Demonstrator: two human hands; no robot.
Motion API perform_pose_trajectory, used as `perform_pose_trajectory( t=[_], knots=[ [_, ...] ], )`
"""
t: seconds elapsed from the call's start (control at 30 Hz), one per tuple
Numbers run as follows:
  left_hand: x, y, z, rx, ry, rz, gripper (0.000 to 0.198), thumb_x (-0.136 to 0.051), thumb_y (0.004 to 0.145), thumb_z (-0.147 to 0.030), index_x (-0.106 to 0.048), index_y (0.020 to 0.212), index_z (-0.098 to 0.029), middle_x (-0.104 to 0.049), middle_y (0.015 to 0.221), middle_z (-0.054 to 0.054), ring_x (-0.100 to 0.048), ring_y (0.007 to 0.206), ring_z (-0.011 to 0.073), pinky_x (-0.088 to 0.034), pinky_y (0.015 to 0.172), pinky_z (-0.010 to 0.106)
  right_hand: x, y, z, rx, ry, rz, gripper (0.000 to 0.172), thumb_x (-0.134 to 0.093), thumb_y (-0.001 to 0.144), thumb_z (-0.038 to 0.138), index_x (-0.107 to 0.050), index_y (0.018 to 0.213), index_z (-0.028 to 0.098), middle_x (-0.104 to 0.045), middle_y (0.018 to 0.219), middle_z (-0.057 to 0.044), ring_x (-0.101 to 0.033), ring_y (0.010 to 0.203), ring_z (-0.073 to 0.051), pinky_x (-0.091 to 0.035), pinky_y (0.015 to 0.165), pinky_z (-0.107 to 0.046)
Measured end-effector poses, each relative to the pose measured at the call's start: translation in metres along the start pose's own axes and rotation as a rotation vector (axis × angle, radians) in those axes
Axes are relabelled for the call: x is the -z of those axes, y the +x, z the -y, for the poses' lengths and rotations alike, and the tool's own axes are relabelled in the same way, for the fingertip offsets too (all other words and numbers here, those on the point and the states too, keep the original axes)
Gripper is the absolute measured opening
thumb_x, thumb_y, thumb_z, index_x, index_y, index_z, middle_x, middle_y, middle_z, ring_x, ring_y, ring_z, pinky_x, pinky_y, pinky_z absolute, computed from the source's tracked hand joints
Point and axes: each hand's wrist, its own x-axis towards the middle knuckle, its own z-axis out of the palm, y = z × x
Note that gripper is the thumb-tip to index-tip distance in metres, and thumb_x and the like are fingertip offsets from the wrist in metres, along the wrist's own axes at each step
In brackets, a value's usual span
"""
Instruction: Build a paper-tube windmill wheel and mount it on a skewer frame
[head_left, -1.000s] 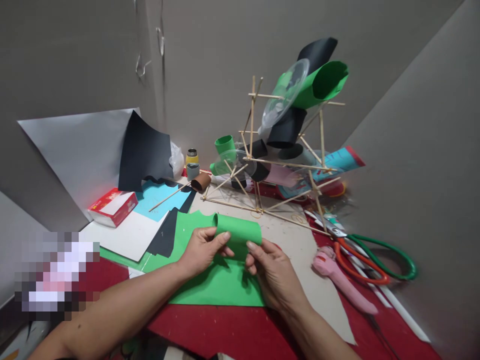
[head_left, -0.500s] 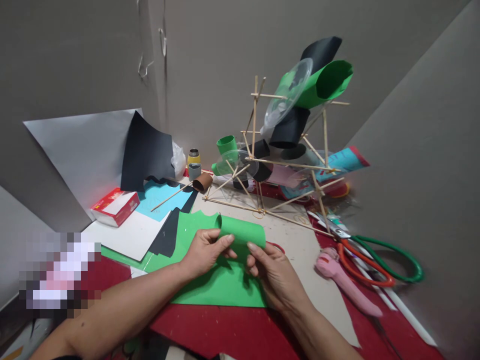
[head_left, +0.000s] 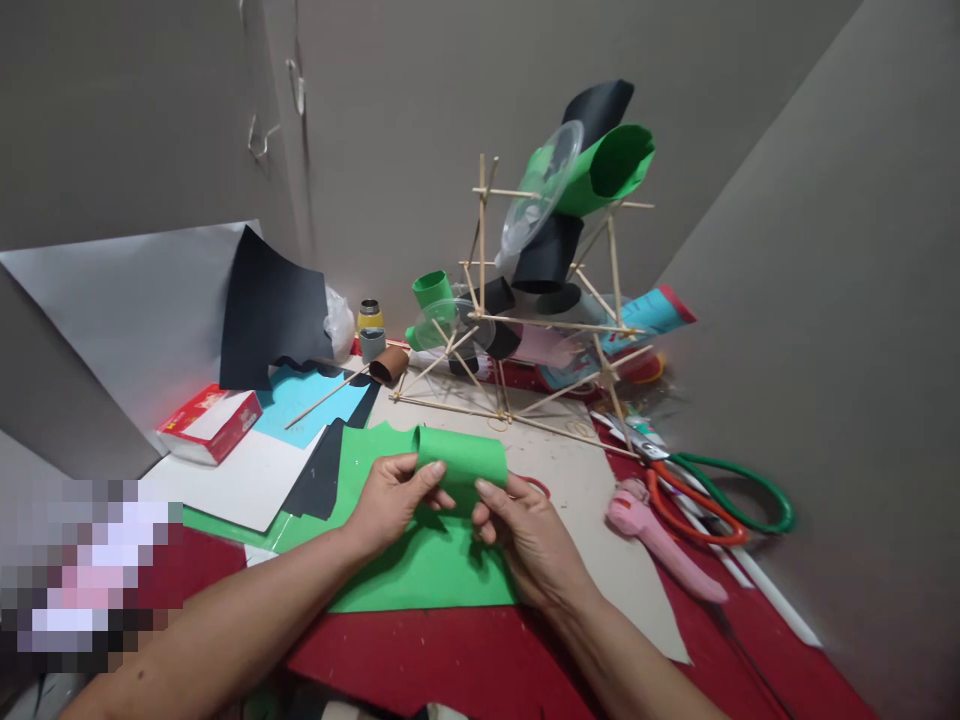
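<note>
Between my two hands is a piece of green paper (head_left: pixel 463 456), curled over into a loose roll. My left hand (head_left: pixel 394 497) pinches its left end with thumb and fingers. At the right end, my right hand (head_left: pixel 529 530) grips the lower edge, thumb in front and fingers behind. Beneath them a larger green sheet (head_left: pixel 420 585) lies flat on the table, its far edge cut in scallops. The inside of the roll and some fingertips are hidden.
A wooden stick frame (head_left: pixel 551 323) bearing black and green paper tubes (head_left: pixel 574 185) stands at the back. Scissors (head_left: pixel 720 490) and a pink glue gun (head_left: pixel 667 545) lie at right. A red box (head_left: pixel 210 425) and black paper (head_left: pixel 274 310) are at left.
The whole view has shifted, so the scene sits further left. Both hands keep their hold on the curled green paper, whose shape looks nearly the same.
</note>
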Motion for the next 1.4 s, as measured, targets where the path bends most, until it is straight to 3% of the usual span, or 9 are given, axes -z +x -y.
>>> perform_pose_trajectory(
  t=[0.2, 0.8, 1.1, 1.4],
  knots=[
    [-0.0013, 0.0003, -0.0002, 0.033, -0.015, 0.016, 0.040, -0.072, 0.076, -0.052, -0.066, 0.066, -0.014, -0.072, 0.060, 0.007, -0.063, 0.053, 0.0142, -0.050, 0.059, 0.025, 0.0001, 0.0011, -0.0013, 0.006, -0.013, -0.001, 0.033, -0.087, 0.064, 0.042, -0.069, 0.060, 0.015, -0.063, 0.050, 0.000, -0.048, 0.038, -0.007, -0.038, 0.040, -0.017],
    [-0.0024, 0.0018, 0.0041, 0.076, -0.063, 0.049, 0.050, -0.074, 0.068, -0.062, -0.064, 0.065, -0.013, -0.068, 0.055, 0.005, -0.061, 0.049, 0.0126, -0.049, 0.056, 0.025, 0.0053, -0.0010, -0.0030, -0.089, -0.005, -0.020, 0.036, -0.090, 0.059, 0.045, -0.069, 0.058, 0.016, -0.056, 0.042, 0.001, -0.046, 0.039, -0.007, -0.035, 0.039, -0.016],
    [-0.0026, 0.0017, 0.0039, 0.084, -0.080, 0.044, 0.050, -0.074, 0.067, -0.062, -0.064, 0.065, -0.013, -0.067, 0.054, 0.004, -0.060, 0.049, 0.0113, -0.049, 0.057, 0.024, 0.0046, -0.0019, -0.0017, -0.100, 0.020, -0.030, 0.034, -0.092, 0.056, 0.042, -0.069, 0.060, 0.016, -0.063, 0.050, 0.001, -0.048, 0.039, -0.005, -0.039, 0.040, -0.014],
    [-0.0025, 0.0015, 0.0017, 0.082, -0.063, 0.047, 0.050, -0.074, 0.067, -0.062, -0.065, 0.065, -0.013, -0.068, 0.055, 0.005, -0.059, 0.049, 0.0114, -0.049, 0.057, 0.025, 0.0039, -0.0021, -0.0002, -0.105, 0.015, -0.031, 0.035, -0.091, 0.058, 0.043, -0.069, 0.059, 0.016, -0.060, 0.047, 0.000, -0.047, 0.040, -0.007, -0.037, 0.040, -0.016]
  ],
)
